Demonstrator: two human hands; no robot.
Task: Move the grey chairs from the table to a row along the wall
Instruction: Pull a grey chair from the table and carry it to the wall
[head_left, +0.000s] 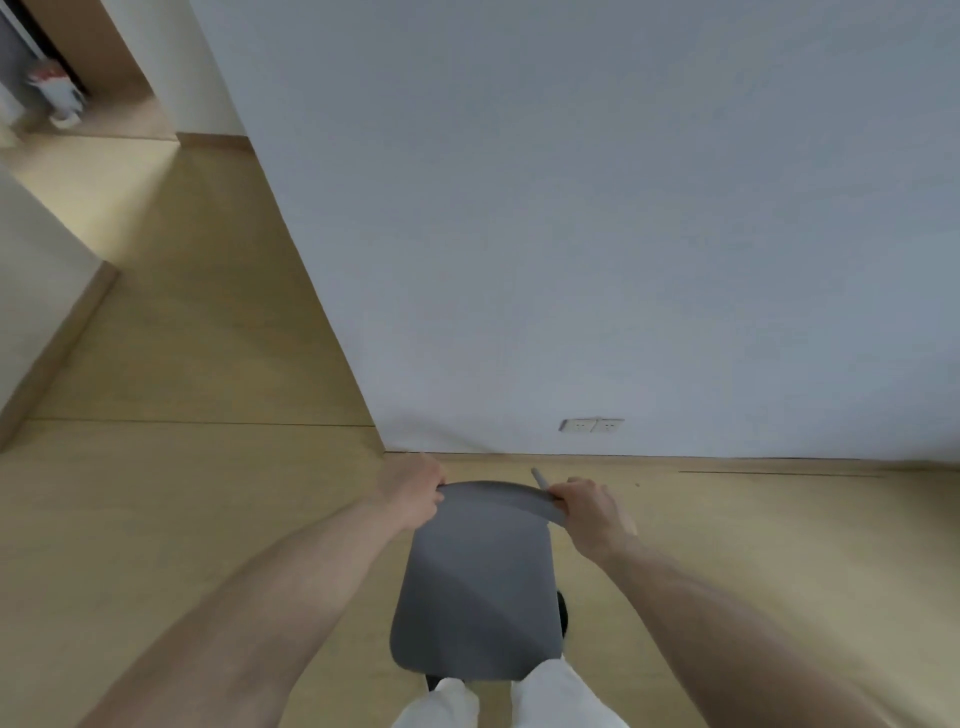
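Observation:
A grey chair is right in front of me, seen from above, its seat towards my legs and its curved backrest towards the white wall. My left hand grips the left end of the backrest's top edge. My right hand grips the right end. One thin grey leg tip pokes up just beyond the backrest beside my right hand. The rest of the chair's legs are hidden under the seat. The chair is close to the wall's base.
A double wall socket sits low on the wall just beyond the chair. Wooden floor stretches left into a corridor past the wall's corner. Another white wall bounds the left. My white trouser legs show below the seat.

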